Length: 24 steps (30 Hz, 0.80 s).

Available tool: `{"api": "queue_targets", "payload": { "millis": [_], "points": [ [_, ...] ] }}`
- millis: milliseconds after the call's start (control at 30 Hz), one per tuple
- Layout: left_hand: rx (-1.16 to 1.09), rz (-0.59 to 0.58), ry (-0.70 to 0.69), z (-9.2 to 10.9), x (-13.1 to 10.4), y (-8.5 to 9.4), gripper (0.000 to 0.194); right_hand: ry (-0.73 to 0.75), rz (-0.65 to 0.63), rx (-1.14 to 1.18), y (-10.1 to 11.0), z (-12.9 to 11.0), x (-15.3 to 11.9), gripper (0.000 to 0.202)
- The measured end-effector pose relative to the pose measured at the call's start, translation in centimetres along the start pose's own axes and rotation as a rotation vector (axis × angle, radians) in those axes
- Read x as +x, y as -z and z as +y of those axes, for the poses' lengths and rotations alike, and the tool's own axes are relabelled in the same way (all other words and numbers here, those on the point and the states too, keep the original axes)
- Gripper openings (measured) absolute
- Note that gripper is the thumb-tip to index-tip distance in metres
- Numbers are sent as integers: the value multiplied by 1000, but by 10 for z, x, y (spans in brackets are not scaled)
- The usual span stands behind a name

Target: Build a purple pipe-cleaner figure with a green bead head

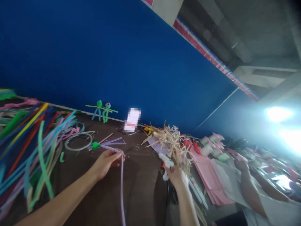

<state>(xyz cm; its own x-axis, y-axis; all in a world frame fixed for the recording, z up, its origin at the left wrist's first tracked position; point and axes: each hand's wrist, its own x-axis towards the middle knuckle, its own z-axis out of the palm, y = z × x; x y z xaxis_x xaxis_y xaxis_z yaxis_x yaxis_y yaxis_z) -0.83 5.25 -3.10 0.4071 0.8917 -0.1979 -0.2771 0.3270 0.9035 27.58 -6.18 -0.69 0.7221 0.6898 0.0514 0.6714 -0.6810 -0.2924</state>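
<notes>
Near the middle of the dark table, my left hand (pixel 108 163) pinches a long purple pipe cleaner (pixel 122 191), which bends at the fingertips and hangs down toward me. Just beyond those fingers lies a green knot (pixel 95 145) with several purple and pink pipe cleaner ends; whether it joins the held piece I cannot tell. To the right, my right hand (pixel 176 175) is wrapped round a white glue gun (pixel 167 160) with an orange trigger. Its nozzle points up and left, and a black cord (pixel 167 194) runs down from it.
Bundles of coloured pipe cleaners (pixel 25 144) cover the left side, beside a clear tape roll (pixel 78 142). Two small pipe cleaner figures (pixel 105 113) and a blurred-out phone-like object (pixel 132 120) stand by the blue wall. Straw-coloured strips (pixel 170 138), pink sheets (pixel 209 179) and another person's arm (pixel 249 185) are rightward.
</notes>
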Motion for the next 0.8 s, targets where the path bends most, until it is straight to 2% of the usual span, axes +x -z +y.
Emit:
{"api": "queue_targets", "payload": {
  "millis": [100,267,333,367,400,467,533,633,800],
  "points": [
    [-13,-37,-29,-3,1,1,25,11,-27,19,-15,2,-1,29],
    [-13,-70,-64,-5,1,0,22,45,-37,154,-18,-9,-2,24],
    [-2,-78,-57,-5,1,-1,21,59,-49,318,-18,-19,-12,23],
    [4,-79,-52,-5,1,-2,20,72,-69,535,-18,-26,-19,25],
    [9,-81,-47,-4,1,-2,20,112,-109,714,-18,-33,-26,28],
    [22,-88,-46,-4,1,-2,20,241,-175,846,-17,-49,-42,28],
    [33,-90,-50,-5,2,-1,20,355,-155,833,-15,-64,-55,23],
    [55,-83,-61,-8,4,0,19,447,-120,799,-11,-78,-65,19],
    [88,-90,-88,-10,5,0,19,524,-85,710,-12,-84,-71,16]
  ]
}}
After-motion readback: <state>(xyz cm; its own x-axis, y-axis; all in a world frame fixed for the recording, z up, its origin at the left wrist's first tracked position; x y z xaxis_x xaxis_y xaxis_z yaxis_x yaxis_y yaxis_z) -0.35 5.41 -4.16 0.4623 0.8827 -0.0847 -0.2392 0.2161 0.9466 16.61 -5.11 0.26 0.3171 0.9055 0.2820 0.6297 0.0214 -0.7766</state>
